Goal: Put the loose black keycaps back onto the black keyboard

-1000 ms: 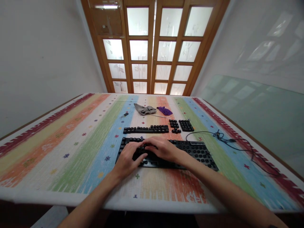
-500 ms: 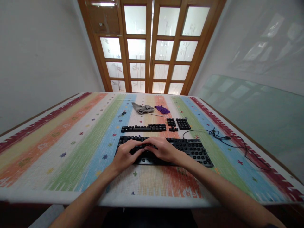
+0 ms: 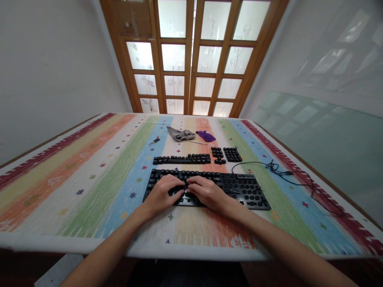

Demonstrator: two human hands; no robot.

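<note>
A black keyboard [image 3: 242, 190] lies flat in front of me, with keycaps on its left and middle part. Its right-hand section and bottom row show bare key sockets. My left hand [image 3: 163, 193] rests over the left-middle keys, fingers curved forward and thumb apart from them. Facing it, my right hand [image 3: 208, 193] reaches over the middle keys with its fingers stretched out to the left. The fingertips of both hands are close together on the keys, and no held thing shows between them. Behind the keyboard lies a row of loose black keycaps [image 3: 182, 159].
More keycap groups sit at the right, a small cluster [image 3: 217, 152] and a number-pad block [image 3: 232, 154]. A black cable [image 3: 279, 170] trails right. Farther back are a grey cloth [image 3: 181, 134], a purple cloth [image 3: 206, 136], a thin rod [image 3: 197, 142] and a small black tool [image 3: 156, 140].
My hands have flattened from an arched, touching pose and drawn slightly apart, uncovering more of the middle keys. The keyboard and loose keycaps stay in place; the view shifts slightly.
</note>
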